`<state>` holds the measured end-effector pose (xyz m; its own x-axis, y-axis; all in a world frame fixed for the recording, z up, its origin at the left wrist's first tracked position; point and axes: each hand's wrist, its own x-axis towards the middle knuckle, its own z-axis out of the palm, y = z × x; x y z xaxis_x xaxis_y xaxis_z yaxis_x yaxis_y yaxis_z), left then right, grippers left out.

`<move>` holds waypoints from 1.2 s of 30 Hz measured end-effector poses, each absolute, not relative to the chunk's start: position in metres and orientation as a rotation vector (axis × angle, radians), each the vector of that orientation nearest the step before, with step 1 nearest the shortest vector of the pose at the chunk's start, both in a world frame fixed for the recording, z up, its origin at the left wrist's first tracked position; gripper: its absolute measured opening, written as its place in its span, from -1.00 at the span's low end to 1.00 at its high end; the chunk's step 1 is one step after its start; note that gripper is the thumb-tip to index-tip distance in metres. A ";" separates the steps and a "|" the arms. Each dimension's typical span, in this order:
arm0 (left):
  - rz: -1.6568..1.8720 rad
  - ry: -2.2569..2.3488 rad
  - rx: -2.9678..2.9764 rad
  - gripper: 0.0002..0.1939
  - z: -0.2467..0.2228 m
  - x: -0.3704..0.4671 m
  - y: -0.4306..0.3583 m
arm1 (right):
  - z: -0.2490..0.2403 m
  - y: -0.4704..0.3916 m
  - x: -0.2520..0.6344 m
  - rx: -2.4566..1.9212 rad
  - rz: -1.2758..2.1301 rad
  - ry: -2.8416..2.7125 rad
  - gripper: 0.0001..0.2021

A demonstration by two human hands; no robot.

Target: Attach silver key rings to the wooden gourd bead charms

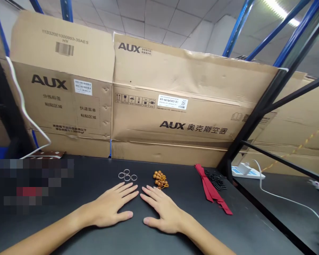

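My left hand (pixel 110 205) lies flat on the black tabletop (pixel 138 241), palm down with fingers stretched out, holding nothing. Just beyond its fingertips sit several silver metal rings (pixel 127 177) in a small cluster. My right hand (pixel 164 209) also rests flat, fingers spread and thumb apart, with nothing in it. Past its fingertips is a small heap of brown wooden beads (pixel 161 179) with orange-yellow cord loops. Farther right, red ribbon strips (pixel 212 189) lie slantwise beside a pile of thin black pieces (pixel 216 180), whose kind I cannot make out.
Cardboard panels (pixel 170 131) stand as a wall along the table's back. A dark metal post (pixel 257 117) rises at the right. Behind it lie a white power strip (pixel 247 171) and its cable. A white cable (pixel 22 102) hangs at left, above a blurred-out patch.
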<state>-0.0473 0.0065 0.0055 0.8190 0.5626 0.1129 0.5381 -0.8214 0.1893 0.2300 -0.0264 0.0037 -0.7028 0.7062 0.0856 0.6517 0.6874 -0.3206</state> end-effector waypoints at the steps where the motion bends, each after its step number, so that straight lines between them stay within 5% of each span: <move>1: 0.241 0.869 2.851 -0.34 0.006 -0.047 0.008 | 0.005 -0.024 0.231 -1.099 0.399 -2.709 -0.24; 36: 0.238 0.898 2.787 -0.34 0.000 -0.046 0.008 | 0.011 -0.025 0.234 -1.147 0.437 -2.735 -0.33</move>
